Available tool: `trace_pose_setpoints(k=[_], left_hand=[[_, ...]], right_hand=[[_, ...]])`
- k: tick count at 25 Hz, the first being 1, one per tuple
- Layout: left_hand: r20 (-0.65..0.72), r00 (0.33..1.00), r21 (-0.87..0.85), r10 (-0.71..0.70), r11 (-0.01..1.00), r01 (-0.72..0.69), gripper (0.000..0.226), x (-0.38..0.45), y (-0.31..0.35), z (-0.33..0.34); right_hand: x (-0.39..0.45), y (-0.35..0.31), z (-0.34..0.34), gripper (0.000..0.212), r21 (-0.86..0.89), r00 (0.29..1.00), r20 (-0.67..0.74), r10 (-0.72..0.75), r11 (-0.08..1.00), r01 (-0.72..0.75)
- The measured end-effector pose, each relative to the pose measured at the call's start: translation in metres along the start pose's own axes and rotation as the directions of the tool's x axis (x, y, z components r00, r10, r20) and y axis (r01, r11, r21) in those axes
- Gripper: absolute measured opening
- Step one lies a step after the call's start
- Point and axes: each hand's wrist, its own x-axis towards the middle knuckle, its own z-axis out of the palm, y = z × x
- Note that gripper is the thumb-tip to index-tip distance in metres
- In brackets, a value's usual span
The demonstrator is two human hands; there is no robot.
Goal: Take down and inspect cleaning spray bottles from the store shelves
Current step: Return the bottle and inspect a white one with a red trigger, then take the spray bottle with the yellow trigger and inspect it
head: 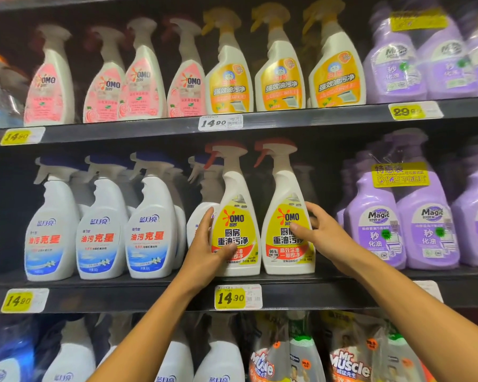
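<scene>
Two white OMO spray bottles with yellow labels and red triggers stand side by side on the middle shelf [160, 295]. My left hand [209, 244] grips the left OMO bottle [236, 213] from its left side, thumb across the label's lower front. My right hand [319, 230] grips the right OMO bottle [286, 213] from its right side, thumb on the label and fingers curled behind it. Both bottles stand upright on the shelf.
White bottles with blue triggers [149, 224] stand to the left, purple Magic bottles [375, 219] to the right. The upper shelf [287, 117] carries pink OMO bottles [144, 78] and orange-labelled bottles [282, 75]. Mr Muscle packs [351, 362] sit below. Price tags [236, 297] line the shelf edges.
</scene>
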Motion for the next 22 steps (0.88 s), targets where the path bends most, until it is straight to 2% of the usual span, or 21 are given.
trace_pose_setpoints(k=[7, 11, 13, 15, 19, 22], left_hand=[[-0.011, 1.000, -0.012, 0.017, 1.000, -0.017, 0.074, -0.003, 0.005, 0.001], [-0.147, 0.983, 0.066, 0.112, 0.992, -0.104, 0.074, -0.005, 0.029, 0.001], [-0.190, 0.962, 0.105, 0.194, 0.979, -0.177, 0.069, -0.005, 0.051, -0.003], [-0.167, 0.953, 0.131, 0.251, 0.964, -0.231, 0.064, -0.002, 0.079, -0.010], [-0.129, 0.913, 0.223, 0.387, 0.908, -0.353, 0.055, 0.011, 0.131, -0.024], [-0.129, 0.875, 0.218, 0.466, 0.875, -0.433, 0.045, 0.031, 0.170, -0.036]], right_hand=[[-0.006, 0.003, 0.000, 0.047, -0.054, 0.999, -0.028, 0.017, 0.998, -0.018], [-0.007, -0.021, -0.006, 0.064, -0.226, 0.997, -0.067, -0.035, 0.974, 0.019], [-0.005, -0.039, -0.012, 0.068, -0.364, 0.980, -0.130, -0.151, 0.927, 0.094], [-0.004, -0.061, -0.014, 0.061, -0.439, 0.940, -0.166, -0.299, 0.876, 0.201], [-0.007, -0.114, -0.011, 0.035, -0.564, 0.859, -0.119, -0.498, 0.746, 0.354], [-0.001, -0.158, -0.007, 0.026, -0.569, 0.810, -0.081, -0.581, 0.694, 0.441]])
